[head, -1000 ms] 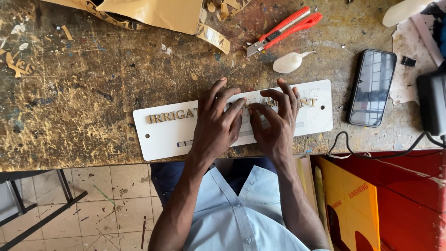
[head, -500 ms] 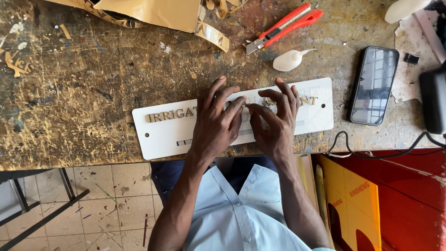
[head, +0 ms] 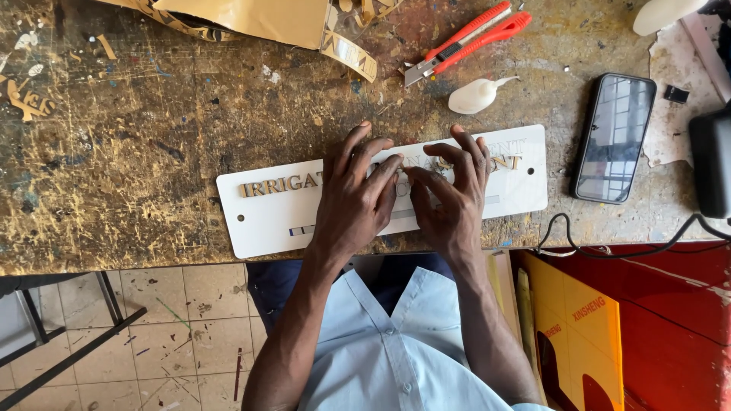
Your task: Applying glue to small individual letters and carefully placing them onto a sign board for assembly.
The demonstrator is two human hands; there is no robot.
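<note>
white sign plate [head: 266,217] under both hands; left hand [head: 354,194], right hand [head: 449,190] open, pressing.

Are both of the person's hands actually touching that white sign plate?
Touching. The head view shows the left hand and right hand pressed flat on the white plate.

On the scarred workbench lay one white sign plate [head: 266,217], one red utility knife [head: 466,42], one black smartphone [head: 614,138], one white glue bottle [head: 474,95], under two hands [head: 358,198].
</note>
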